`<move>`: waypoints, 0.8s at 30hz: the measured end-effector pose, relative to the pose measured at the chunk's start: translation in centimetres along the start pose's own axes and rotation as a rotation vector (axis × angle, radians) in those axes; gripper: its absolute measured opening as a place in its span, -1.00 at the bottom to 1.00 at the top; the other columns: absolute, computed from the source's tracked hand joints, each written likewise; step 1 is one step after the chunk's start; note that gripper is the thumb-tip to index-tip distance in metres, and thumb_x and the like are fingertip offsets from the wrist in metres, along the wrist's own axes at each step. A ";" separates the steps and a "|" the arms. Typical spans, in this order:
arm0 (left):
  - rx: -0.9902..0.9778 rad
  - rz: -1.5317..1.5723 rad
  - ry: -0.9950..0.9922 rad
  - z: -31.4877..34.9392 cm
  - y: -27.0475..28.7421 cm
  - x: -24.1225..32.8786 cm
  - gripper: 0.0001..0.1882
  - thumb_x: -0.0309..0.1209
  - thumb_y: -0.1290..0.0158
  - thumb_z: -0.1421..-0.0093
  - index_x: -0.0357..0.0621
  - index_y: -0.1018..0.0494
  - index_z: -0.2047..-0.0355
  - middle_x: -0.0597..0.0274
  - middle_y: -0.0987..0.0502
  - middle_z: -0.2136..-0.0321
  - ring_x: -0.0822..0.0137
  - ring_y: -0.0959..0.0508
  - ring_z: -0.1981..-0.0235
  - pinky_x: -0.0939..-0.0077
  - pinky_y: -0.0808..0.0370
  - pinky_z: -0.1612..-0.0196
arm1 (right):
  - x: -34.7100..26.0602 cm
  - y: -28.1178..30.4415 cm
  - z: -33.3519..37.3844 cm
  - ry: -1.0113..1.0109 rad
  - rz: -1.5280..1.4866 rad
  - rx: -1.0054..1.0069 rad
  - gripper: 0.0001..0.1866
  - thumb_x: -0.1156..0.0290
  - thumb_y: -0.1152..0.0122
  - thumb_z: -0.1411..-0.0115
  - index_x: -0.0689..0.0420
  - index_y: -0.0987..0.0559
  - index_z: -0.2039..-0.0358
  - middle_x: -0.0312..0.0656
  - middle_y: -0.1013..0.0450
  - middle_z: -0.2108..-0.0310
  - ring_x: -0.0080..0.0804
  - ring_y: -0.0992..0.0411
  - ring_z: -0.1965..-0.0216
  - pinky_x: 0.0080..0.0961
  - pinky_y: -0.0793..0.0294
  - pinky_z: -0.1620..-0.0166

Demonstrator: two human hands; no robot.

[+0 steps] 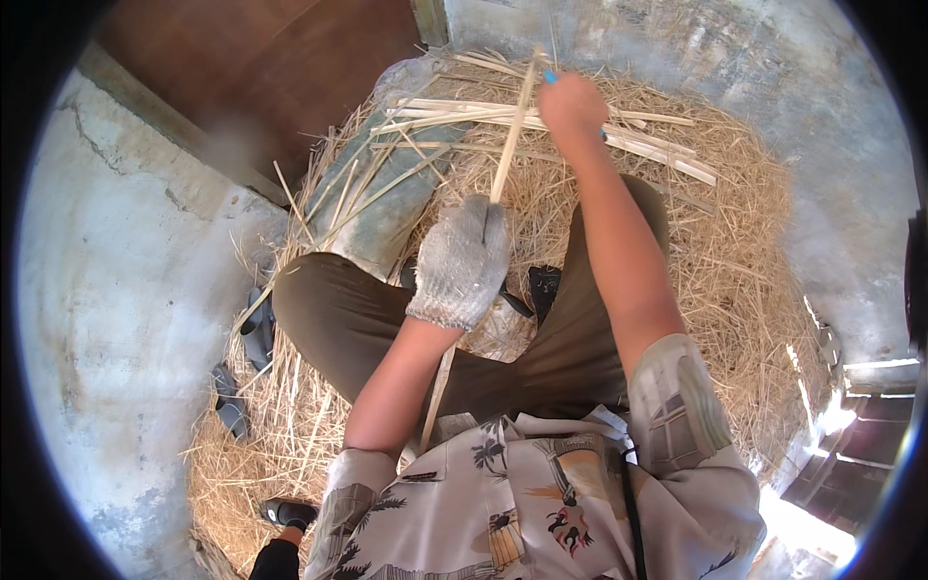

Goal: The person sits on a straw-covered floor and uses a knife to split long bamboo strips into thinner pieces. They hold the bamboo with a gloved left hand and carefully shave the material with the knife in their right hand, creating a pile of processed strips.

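My left hand (462, 261), in a grey-white knitted glove, is closed round a long, thin pale strip (515, 135) that looks like split bamboo. One end points up and away from me; the other (437, 396) comes out below the wrist towards my shirt. My bare right hand (572, 108) is closed round a blue-handled tool (551, 76), beside the strip's far end. Its blade does not show clearly, so I cannot tell its exact kind or whether it touches the strip. Several similar pale strips (667, 155) lie beyond my hands.
Thin shavings (715, 251) are heaped round my bent legs. A greyish-green sack or log-like bundle (372, 213) lies at the left under loose strips. Dark sandals (230, 401) rest by the left wall (126, 280). Another person's shod foot (288, 512) shows at lower left.
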State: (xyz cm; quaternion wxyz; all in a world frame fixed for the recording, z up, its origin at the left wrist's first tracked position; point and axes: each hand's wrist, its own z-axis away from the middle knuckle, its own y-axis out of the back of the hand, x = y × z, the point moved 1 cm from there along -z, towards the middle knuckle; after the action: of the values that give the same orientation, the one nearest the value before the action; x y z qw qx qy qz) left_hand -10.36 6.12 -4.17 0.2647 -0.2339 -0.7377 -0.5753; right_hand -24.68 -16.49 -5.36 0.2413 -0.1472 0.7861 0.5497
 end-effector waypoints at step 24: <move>0.257 -0.063 -0.023 -2.4 1.6 -2.8 -0.74 -0.27 -0.02 -0.37 -0.23 -0.55 0.19 -0.23 -0.60 0.44 -0.27 -0.61 0.34 -0.11 -0.51 0.27 | -5.1 -1.3 7.9 0.689 -0.041 0.092 -0.64 0.22 -0.08 -0.36 0.06 -0.70 0.50 -0.08 -0.51 0.69 -0.08 -0.53 0.65 -0.15 -0.50 0.53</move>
State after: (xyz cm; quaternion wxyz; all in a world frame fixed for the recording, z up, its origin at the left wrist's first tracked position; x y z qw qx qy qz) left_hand -6.97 4.03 -4.41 0.2657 -0.1815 -0.8153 -0.4814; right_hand -17.99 -9.70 -5.81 -0.0208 -0.3288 0.8423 0.4266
